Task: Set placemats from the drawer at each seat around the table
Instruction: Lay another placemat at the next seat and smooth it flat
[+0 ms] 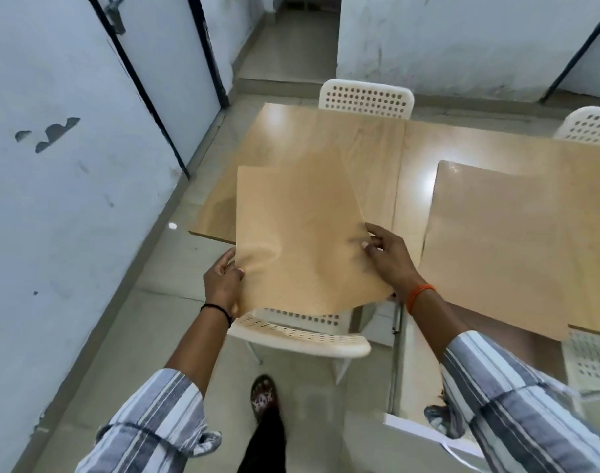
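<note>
I hold a tan, wood-patterned placemat (298,233) in the air over the near left corner of the table (418,158). My left hand (223,281) grips its lower left edge and my right hand (389,254) pinches its right edge. The mat sags and curls between them. It may be more than one sheet; I cannot tell. A second placemat (510,244) lies flat on the table to the right, overhanging the near edge. A third placemat (360,138) lies flat at the far side, in front of the far chair.
A white perforated chair (298,336) stands tucked in just below the held mat. More white chairs stand at the far side (367,99), far right (590,128) and near right (588,363). A white wall (70,199) runs close on the left. My foot (264,397) is on the tiled floor.
</note>
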